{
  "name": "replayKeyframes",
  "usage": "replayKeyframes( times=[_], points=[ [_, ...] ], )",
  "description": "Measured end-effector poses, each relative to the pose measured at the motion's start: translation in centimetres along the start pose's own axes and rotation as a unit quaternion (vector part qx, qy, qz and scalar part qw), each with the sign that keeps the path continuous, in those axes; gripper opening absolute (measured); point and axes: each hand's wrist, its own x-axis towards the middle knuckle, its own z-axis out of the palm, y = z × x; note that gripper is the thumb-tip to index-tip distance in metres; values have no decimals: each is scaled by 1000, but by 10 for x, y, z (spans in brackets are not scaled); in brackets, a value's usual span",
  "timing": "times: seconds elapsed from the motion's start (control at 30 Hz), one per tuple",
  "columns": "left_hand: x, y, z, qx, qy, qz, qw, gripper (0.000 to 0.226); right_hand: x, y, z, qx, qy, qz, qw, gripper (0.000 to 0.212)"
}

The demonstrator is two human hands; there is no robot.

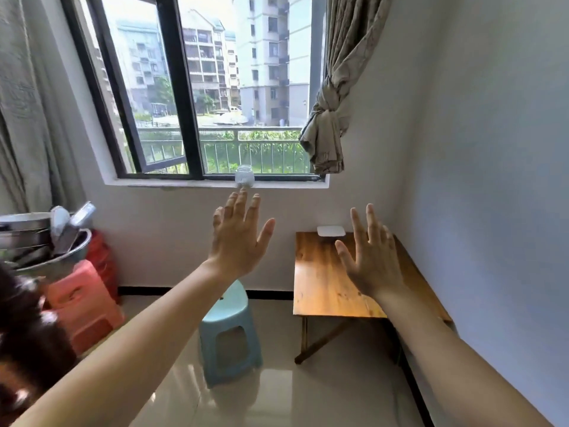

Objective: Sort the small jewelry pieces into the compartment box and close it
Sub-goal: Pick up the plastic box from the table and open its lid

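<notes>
My left hand (238,234) and my right hand (371,255) are raised in front of me, backs toward the camera, fingers spread, holding nothing. A small white flat box (331,231) lies at the far end of a wooden table (320,282) against the right wall; my right hand hovers in front of the table. I cannot tell whether the box has compartments. No jewelry pieces are visible.
A light blue plastic stool (229,334) stands on the tiled floor left of the table. Pink and red stools (83,303) carry metal bowls (46,241) at the left. A glass jar (244,177) sits on the window sill. Curtains hang at both sides.
</notes>
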Motion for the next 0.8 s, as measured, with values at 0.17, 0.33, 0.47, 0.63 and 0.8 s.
replayKeyframes(
  times=[0.17,0.33,0.47,0.63,0.8],
  points=[
    [79,-23,51,-1,9,-11,1000,68,105,24,59,24,-9,10,1000,74],
    [146,-59,103,6,2,-19,1000,70,179,35,118,28,-15,-8,999,74],
    [206,-93,160,-13,2,-36,999,68,226,51,173,18,-22,4,1000,76],
    [283,-134,248,-27,-13,-6,1000,66,281,82,245,-13,-35,20,999,78],
    [368,-154,346,-67,-79,23,994,67,336,115,309,-40,-54,119,991,76]
  ],
)
